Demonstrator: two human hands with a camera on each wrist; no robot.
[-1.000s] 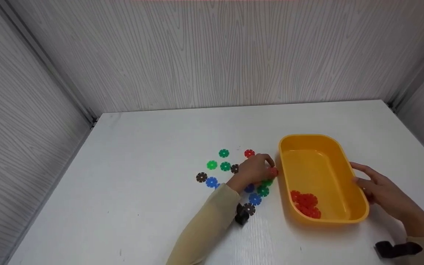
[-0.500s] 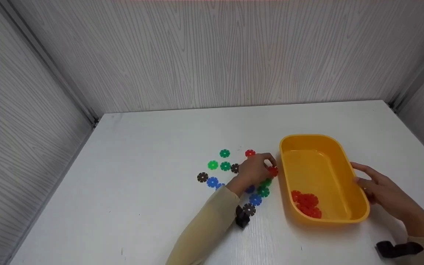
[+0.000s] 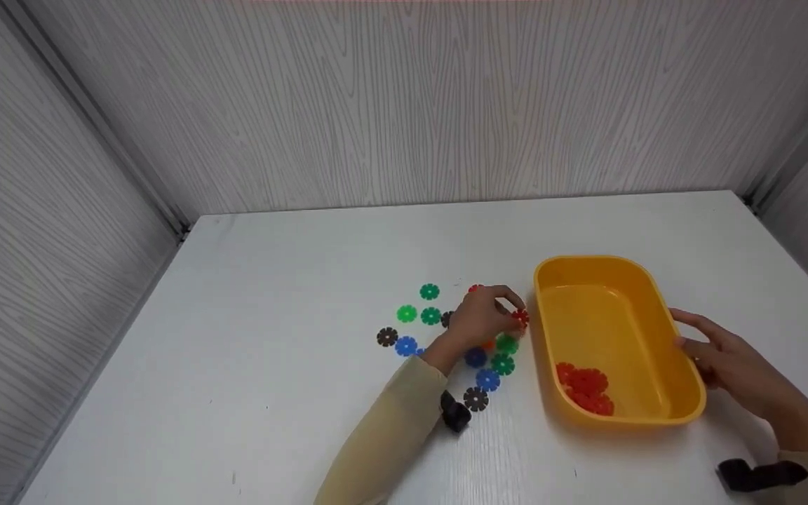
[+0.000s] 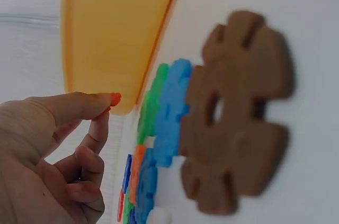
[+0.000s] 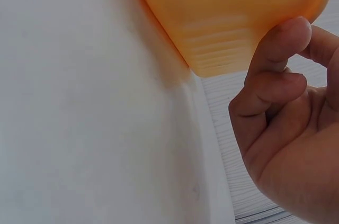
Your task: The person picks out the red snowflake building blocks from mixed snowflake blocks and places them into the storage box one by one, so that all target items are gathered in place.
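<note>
My left hand (image 3: pixel 475 321) pinches a red snowflake disc (image 3: pixel 520 318) between thumb and forefinger, just left of the bin's rim. In the left wrist view only an edge of that disc (image 4: pixel 115 98) shows at the fingertips, the other fingers curling below. The yellow plastic bin (image 3: pixel 604 322) stands on the table, with several red discs (image 3: pixel 588 384) piled in its near left corner. At its right side my right hand (image 3: pixel 737 368) touches the outer wall with loosely bent fingers. The right wrist view has these fingers (image 5: pixel 280 49) against the wall below the rim.
Several notched discs lie flat around the left hand: green (image 3: pixel 430 291), blue (image 3: pixel 488 379), brown (image 3: pixel 387 337) and an orange one partly covered. A red disc behind the hand is mostly hidden. Pale wood-grain panels (image 3: pixel 404 105) enclose the white table (image 3: pixel 271 280).
The left hand has risen slightly and drawn a little away from the viewer with the red disc in its pinch, uncovering an orange disc. The right hand and bin stay in place.
</note>
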